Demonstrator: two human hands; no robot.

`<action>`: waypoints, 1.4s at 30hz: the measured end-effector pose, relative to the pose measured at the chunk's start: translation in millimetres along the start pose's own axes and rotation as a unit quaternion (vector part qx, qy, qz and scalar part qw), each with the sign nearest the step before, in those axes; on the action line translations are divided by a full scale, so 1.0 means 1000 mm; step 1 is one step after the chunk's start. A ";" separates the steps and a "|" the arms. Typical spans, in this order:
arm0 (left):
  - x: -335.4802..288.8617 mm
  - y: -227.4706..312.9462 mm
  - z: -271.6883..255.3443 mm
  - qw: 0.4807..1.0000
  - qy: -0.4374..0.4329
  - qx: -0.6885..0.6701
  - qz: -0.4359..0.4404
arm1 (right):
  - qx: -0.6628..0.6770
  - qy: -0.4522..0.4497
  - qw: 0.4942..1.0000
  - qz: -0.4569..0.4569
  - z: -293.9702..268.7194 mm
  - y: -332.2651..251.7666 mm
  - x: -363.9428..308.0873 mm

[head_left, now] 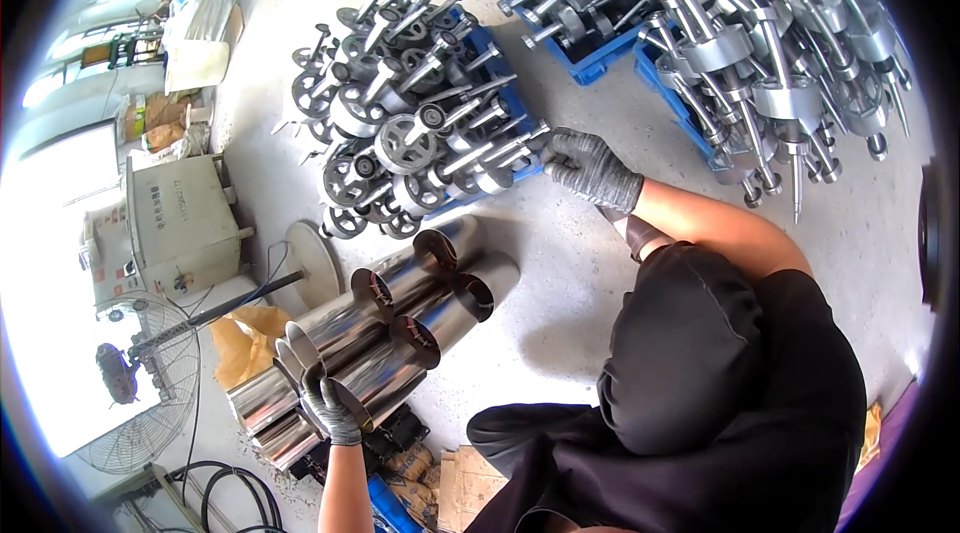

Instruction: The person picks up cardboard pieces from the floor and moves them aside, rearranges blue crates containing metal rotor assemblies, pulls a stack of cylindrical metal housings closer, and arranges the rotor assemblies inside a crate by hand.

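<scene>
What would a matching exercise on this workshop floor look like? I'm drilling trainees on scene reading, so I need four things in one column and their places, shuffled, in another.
Things:
1. left hand
2. right hand
3. fan
4. blue crates

Places:
A. under heaps of grey wheel-and-shaft parts
B. on the ends of the shiny steel tubes
C. at the near edge of one parts heap
D. on the floor at lower left, by black cables

Pairs: 1-B, 2-C, 3-D, 4-A
</scene>
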State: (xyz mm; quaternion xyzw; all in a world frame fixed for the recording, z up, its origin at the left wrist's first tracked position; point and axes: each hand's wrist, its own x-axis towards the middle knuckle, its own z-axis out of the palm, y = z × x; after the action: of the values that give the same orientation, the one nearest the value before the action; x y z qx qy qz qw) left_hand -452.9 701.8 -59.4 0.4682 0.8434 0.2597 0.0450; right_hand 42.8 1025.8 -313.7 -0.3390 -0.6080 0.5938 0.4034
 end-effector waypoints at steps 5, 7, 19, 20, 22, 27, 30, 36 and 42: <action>0.000 0.012 0.002 1.000 0.006 -0.004 0.005 | 0.076 0.084 0.991 -0.064 0.003 -0.019 0.004; 0.002 0.023 0.004 0.999 -0.002 0.025 0.025 | 0.068 0.105 0.988 -0.090 0.001 -0.023 0.005; 0.000 0.024 0.004 1.000 -0.016 -0.023 0.011 | -0.047 0.076 0.983 -0.162 -0.008 -0.020 0.012; 0.000 0.020 0.002 1.000 -0.015 -0.022 0.011 | -0.061 0.073 0.980 -0.172 -0.008 -0.021 0.012; 0.000 0.020 0.000 1.000 -0.010 -0.018 0.018 | -0.031 0.066 0.985 -0.154 -0.007 -0.022 0.010; 0.004 0.083 0.008 0.998 0.053 -0.007 0.027 | -0.017 0.060 0.989 -0.137 -0.012 -0.016 0.011; 0.000 0.162 0.015 0.986 0.065 0.072 0.133 | -0.021 0.047 0.986 -0.156 -0.010 -0.019 0.010; 0.010 0.318 0.185 0.921 -0.202 0.057 0.329 | 0.063 0.042 0.995 -0.067 -0.017 -0.010 0.005; 0.029 0.328 0.283 0.907 -0.165 0.144 0.360 | 0.048 0.059 0.992 -0.097 -0.007 -0.019 0.012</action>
State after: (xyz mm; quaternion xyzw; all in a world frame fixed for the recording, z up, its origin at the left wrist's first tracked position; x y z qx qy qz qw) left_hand -127.4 977.6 -140.5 0.7774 0.6264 0.0531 0.0197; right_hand 45.5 1038.2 -294.1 -0.2932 -0.5839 0.5595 0.5099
